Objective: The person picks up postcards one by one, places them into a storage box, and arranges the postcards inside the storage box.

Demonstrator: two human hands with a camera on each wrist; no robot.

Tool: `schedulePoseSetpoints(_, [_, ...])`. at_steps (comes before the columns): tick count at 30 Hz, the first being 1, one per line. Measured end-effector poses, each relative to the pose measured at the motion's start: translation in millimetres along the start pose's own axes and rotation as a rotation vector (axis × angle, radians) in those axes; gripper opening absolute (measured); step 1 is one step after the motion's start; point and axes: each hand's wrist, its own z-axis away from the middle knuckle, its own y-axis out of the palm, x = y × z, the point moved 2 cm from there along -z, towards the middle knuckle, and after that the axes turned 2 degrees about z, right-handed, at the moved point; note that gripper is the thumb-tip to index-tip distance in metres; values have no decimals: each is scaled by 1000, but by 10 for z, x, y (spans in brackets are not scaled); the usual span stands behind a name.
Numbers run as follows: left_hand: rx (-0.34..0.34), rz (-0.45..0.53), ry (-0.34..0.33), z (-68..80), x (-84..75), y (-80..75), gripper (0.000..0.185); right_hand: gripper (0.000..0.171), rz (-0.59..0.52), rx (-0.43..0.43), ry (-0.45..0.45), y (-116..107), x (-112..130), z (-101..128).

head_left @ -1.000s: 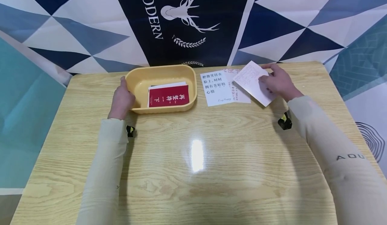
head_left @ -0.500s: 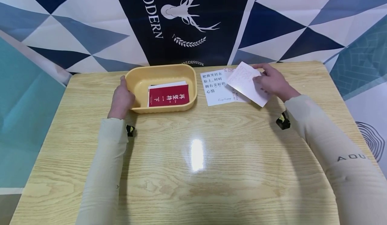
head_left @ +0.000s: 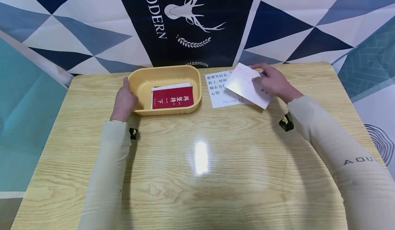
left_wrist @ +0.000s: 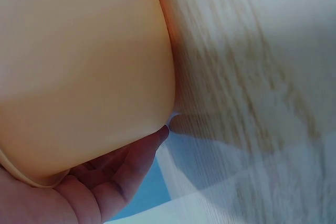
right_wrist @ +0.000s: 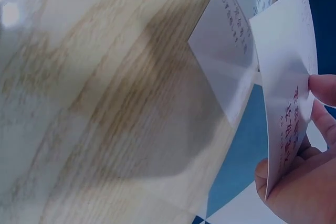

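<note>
While my right hand (head_left: 273, 83) pinches white card (head_left: 247, 85) lifted just above printed cards (head_left: 219, 89) on table (head_left: 197, 161), left hand (head_left: 124, 101) grips yellow tray (head_left: 145, 80) wall. Advice: keep pinch firm, card level, clear tray rim, lay flat onto red card (head_left: 172, 99).

This looks like a staged recording corner rather than a lived-in room. A light wood-grain table (head_left: 197, 161) stands against a hung fabric backdrop (head_left: 197, 20) of navy, grey and white triangles, printed with a white stag's head (head_left: 192, 12) and the word "MODERN", its fold creases still showing.
</note>
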Motion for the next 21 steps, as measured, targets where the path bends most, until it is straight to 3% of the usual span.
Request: schedulePoseSetpoints(21, [-2,1,15,-9,20,-3,76,50,20,69,-63,4,329,9])
